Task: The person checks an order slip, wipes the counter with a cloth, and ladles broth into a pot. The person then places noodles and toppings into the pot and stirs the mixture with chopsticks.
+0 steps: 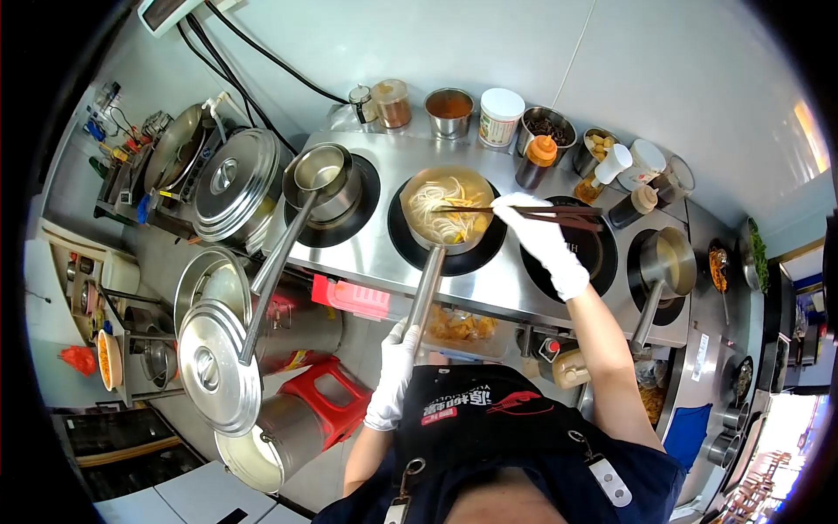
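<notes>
A pan (486, 229) with noodles (441, 199) and broth sits on the second burner from the left. My left hand (394, 367), in a white glove, is wrapped round the pan's long metal handle (427, 293). To the right, my right hand (541, 244), gloved too, grips dark chopsticks (559, 214). Their thin tips reach into the noodles, and their thick ends point right over the third burner (587, 258). Yellow pieces lie among the noodles.
Pots stand on the left burner (371, 196) and right burner, their handles (646, 319) jutting toward me. Sauce bottles (536, 162) and containers (501, 116) line the back. Large lidded pots (236, 179) and a red stool (336, 402) are at left.
</notes>
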`<state>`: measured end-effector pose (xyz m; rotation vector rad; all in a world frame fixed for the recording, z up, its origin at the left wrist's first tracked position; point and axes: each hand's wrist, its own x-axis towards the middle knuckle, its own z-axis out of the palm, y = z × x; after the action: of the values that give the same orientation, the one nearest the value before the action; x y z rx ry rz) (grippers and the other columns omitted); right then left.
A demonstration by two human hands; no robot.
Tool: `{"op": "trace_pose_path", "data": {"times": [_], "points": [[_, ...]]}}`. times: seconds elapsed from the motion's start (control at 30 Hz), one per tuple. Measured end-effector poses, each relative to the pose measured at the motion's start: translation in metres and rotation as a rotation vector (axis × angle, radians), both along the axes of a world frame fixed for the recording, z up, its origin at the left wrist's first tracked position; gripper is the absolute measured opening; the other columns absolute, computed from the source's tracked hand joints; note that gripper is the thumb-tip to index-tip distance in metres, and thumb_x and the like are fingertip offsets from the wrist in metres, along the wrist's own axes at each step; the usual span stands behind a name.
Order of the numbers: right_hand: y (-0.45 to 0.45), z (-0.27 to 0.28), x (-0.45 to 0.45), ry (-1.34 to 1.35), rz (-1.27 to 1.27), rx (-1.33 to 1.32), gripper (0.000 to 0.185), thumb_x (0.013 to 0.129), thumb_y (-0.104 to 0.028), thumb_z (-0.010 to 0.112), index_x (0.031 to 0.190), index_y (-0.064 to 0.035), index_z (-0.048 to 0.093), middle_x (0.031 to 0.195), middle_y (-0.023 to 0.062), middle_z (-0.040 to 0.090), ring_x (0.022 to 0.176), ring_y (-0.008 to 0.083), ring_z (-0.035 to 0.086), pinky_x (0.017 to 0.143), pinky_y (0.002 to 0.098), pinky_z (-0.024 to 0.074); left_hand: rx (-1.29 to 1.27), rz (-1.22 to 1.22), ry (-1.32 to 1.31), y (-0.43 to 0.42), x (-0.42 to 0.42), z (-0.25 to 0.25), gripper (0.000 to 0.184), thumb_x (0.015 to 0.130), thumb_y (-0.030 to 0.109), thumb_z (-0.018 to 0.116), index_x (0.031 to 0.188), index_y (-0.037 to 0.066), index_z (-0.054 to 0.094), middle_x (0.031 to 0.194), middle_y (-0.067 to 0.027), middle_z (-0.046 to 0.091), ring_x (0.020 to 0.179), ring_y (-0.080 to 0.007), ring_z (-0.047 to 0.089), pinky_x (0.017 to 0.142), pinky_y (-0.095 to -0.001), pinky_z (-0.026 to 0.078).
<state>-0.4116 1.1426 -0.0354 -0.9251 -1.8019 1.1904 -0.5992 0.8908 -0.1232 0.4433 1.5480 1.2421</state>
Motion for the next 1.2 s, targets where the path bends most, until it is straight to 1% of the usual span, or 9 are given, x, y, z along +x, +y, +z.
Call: {"op": "trace_pose_path", "data": {"times": [0.07, 0.2, 0.3, 0.47, 0.6, 0.83, 0.93, 1.1, 1.2], "points": [[-0.001, 0.027, 0.013, -0.111, -0.030, 0.034, 0.015, 0.087, -0.012, 0.062, 0.091, 0.0013, 0.065, 0.087, 0.0056, 0.067, 0.079, 0.0134, 0.061, 0.074, 0.0264, 0.0484, 0.001, -0.011, -0.002, 0.001, 0.000, 0.008, 0.033, 0.094, 0.017, 0.052, 0.122, 0.000, 0.054, 0.086, -0.0028, 0.064, 0.051, -0.0060, 0.048, 0.043, -0.0197, 0.038], [-0.005, 0.055, 0.030, -0.102, -0.022, 0.048, 0.014, 0.086, -0.013, 0.063, 0.088, 0.0009, 0.061, 0.084, 0.0059, 0.064, 0.080, 0.0141, 0.060, 0.075, 0.0273, 0.0482, 0.022, -0.018, 0.009, 0.001, 0.000, 0.003, 0.034, 0.094, 0.017, 0.052, 0.124, 0.000, 0.054, 0.085, -0.0027, 0.065, 0.050, -0.0059, 0.048, 0.043, -0.0195, 0.038], [-0.010, 0.066, 0.032, -0.129, -0.006, 0.081, 0.014, 0.086, -0.013, 0.063, 0.086, 0.0009, 0.061, 0.081, 0.0054, 0.064, 0.076, 0.0140, 0.060, 0.072, 0.0271, 0.0481, 0.003, -0.011, 0.005, 0.001, -0.001, 0.002, 0.034, 0.094, 0.017, 0.052, 0.124, 0.000, 0.053, 0.085, -0.0028, 0.065, 0.050, -0.0060, 0.048, 0.043, -0.0194, 0.038], [-0.012, 0.062, 0.025, -0.227, 0.004, 0.057, 0.016, 0.085, -0.015, 0.065, 0.085, 0.0007, 0.061, 0.076, 0.0056, 0.063, 0.071, 0.0144, 0.059, 0.067, 0.0284, 0.0482, -0.019, 0.007, 0.011, 0.002, 0.001, 0.009, 0.034, 0.094, 0.017, 0.053, 0.123, 0.000, 0.054, 0.085, -0.0031, 0.065, 0.050, -0.0059, 0.048, 0.043, -0.0192, 0.038], [-0.006, 0.041, 0.013, -0.299, 0.047, 0.112, 0.018, 0.085, -0.017, 0.064, 0.085, 0.0008, 0.061, 0.077, 0.0078, 0.064, 0.071, 0.0169, 0.060, 0.065, 0.0298, 0.0483, 0.019, 0.001, -0.008, 0.001, 0.000, 0.000, 0.034, 0.094, 0.017, 0.053, 0.123, 0.000, 0.054, 0.084, -0.0025, 0.064, 0.051, -0.0058, 0.049, 0.044, -0.0192, 0.038], [-0.001, 0.032, 0.007, -0.265, 0.034, 0.043, 0.018, 0.087, -0.016, 0.063, 0.083, 0.0013, 0.059, 0.074, 0.0071, 0.061, 0.068, 0.0146, 0.057, 0.063, 0.0298, 0.0472, 0.019, 0.007, 0.008, 0.000, 0.000, 0.003, 0.034, 0.094, 0.018, 0.054, 0.122, 0.000, 0.055, 0.084, -0.0015, 0.064, 0.051, -0.0051, 0.049, 0.044, -0.0188, 0.038], [0.000, 0.032, 0.007, -0.254, 0.025, 0.064, 0.015, 0.085, -0.013, 0.066, 0.081, 0.0004, 0.060, 0.071, 0.0047, 0.061, 0.065, 0.0130, 0.056, 0.062, 0.0276, 0.0474, -0.001, -0.001, 0.000, 0.001, 0.000, 0.009, 0.034, 0.094, 0.019, 0.054, 0.122, 0.001, 0.055, 0.084, -0.0012, 0.064, 0.051, -0.0050, 0.048, 0.044, -0.0186, 0.038], [-0.001, 0.032, 0.006, -0.260, 0.016, 0.069, 0.015, 0.084, -0.013, 0.065, 0.080, 0.0006, 0.060, 0.071, 0.0052, 0.060, 0.065, 0.0139, 0.056, 0.063, 0.0281, 0.0472, -0.028, 0.003, -0.014, 0.001, 0.000, 0.012, 0.033, 0.094, 0.019, 0.054, 0.122, 0.001, 0.055, 0.085, -0.0014, 0.065, 0.050, -0.0049, 0.048, 0.044, -0.0184, 0.038], [-0.001, 0.032, 0.006, -0.260, 0.018, 0.068, 0.015, 0.084, -0.013, 0.065, 0.080, 0.0008, 0.059, 0.070, 0.0055, 0.060, 0.064, 0.0144, 0.056, 0.063, 0.0286, 0.0470, -0.031, 0.006, -0.023, 0.001, 0.000, 0.011, 0.035, 0.092, 0.019, 0.057, 0.123, 0.003, 0.055, 0.083, 0.0013, 0.062, 0.051, -0.0029, 0.045, 0.044, -0.0169, 0.036]]}}
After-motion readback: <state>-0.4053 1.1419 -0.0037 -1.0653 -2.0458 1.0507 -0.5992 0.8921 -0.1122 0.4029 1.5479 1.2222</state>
